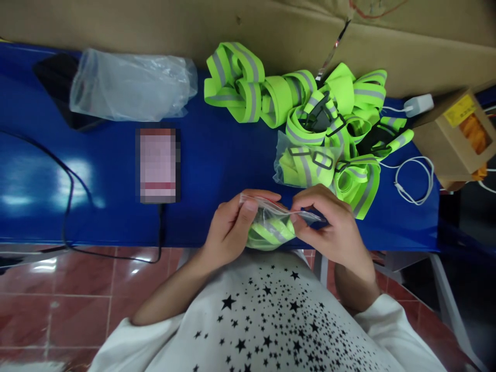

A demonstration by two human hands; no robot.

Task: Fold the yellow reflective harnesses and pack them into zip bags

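Between my hands, at the table's front edge, is a clear zip bag (267,240) with a rolled neon-green reflective strap (277,230) inside. My left hand (231,225) grips the bag's left top corner, thumb on the near side. With thumb and fingers, my right hand (329,222) pinches the zip edge towards the right. Just beyond my hands lies another bagged green strap (304,168) with black buckles. Behind it is a heap of loose neon-green straps (337,113) with grey reflective stripes, reaching left to more looped straps (236,85).
On the blue table (225,155) stand a clear plastic bag (134,85) over a dark flat object (58,88) and a blurred-out device (157,165) with a black cable (72,181). At right are a white cable (428,181), a white adapter (420,105) and a cardboard box (449,139).
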